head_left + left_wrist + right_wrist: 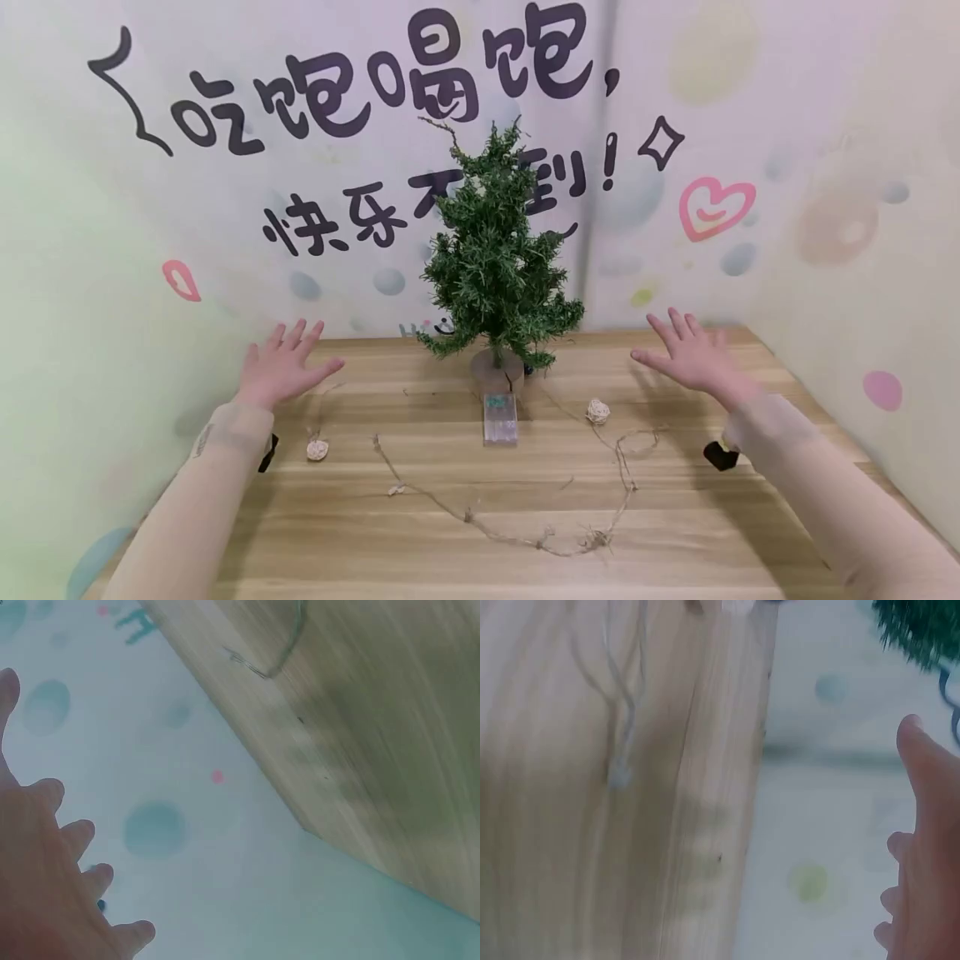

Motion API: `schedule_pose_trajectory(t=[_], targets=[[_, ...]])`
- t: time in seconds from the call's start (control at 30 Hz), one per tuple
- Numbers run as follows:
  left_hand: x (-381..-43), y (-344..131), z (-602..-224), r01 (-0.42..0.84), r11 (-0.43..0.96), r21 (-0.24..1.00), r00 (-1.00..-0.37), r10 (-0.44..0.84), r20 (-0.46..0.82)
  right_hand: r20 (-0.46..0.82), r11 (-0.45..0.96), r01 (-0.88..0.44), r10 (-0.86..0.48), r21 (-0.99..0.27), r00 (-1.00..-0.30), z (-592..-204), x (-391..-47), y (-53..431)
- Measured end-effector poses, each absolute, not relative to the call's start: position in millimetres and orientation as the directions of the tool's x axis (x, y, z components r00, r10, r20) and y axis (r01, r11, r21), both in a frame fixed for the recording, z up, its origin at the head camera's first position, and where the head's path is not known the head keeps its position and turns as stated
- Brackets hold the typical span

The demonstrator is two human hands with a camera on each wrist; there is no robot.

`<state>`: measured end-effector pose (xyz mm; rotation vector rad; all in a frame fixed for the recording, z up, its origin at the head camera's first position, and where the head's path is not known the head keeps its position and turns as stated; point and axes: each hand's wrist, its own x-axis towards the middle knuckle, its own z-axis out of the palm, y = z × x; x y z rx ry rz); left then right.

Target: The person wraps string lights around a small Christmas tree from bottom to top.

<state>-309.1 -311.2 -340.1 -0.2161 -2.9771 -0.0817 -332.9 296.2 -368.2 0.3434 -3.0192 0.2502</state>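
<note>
Both hands are raised over the table with fingers spread, holding nothing. My left hand [283,367] is above the left side and my right hand [693,354] above the right side. Between them, at the back, stands a small green artificial Christmas tree [495,258] on a round base [497,368]. A twine garland [502,533] curves over the tabletop in front, with small knots and tufts along it. One white woven ball [597,412] lies near its right end; another woven ball [317,450] lies below my left hand. In the wrist views, the left hand [52,870] and right hand [934,847] show extended fingers.
A small clear flat box [500,419] lies right in front of the tree base. The wooden table [375,575] meets a printed wall sheet [337,292] along its back edge. Dark wrist-camera parts [721,456] show under the right sleeve [832,492].
</note>
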Motion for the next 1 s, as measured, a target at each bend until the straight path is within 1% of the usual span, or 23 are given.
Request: schedule_pose_trajectory(t=[0.1, 0.33, 0.5, 0.6, 0.7, 0.83, 1.0], targets=[[-304, -301, -343, 0.194, 0.981, -0.003, -0.966, 0.192, 0.174, 0.137, 0.948, -0.288, -0.27, -0.133, -0.953, -370, -313, 283], [-278, -270, -367, 0.339, 0.941, 0.015, -0.92, 0.328, 0.214, 0.173, 0.894, -0.418, -0.391, -0.159, -0.904, -383, -264, 245], [-253, -240, -380, 0.431, 0.902, 0.016, -0.887, 0.42, 0.191, 0.18, 0.826, -0.528, -0.499, -0.198, -0.848, -394, -234, 218], [-237, -218, -386, 0.483, 0.875, 0.036, -0.864, 0.47, 0.18, 0.145, 0.785, -0.586, -0.568, -0.201, -0.81, -398, -219, 204], [-223, -194, -390, 0.536, 0.843, 0.036, -0.837, 0.526, 0.152, 0.083, 0.745, -0.636, -0.634, -0.202, -0.769, -400, -207, 193], [-207, -167, -393, 0.62, 0.784, 0.035, -0.783, 0.615, 0.092, 0.019, 0.689, -0.691, -0.705, -0.22, -0.709, -401, -194, 180], [-193, -150, -393, 0.699, 0.713, 0.057, -0.715, 0.699, 0.027, 0.026, 0.622, -0.749, -0.765, -0.229, -0.644, -405, -184, 170]])
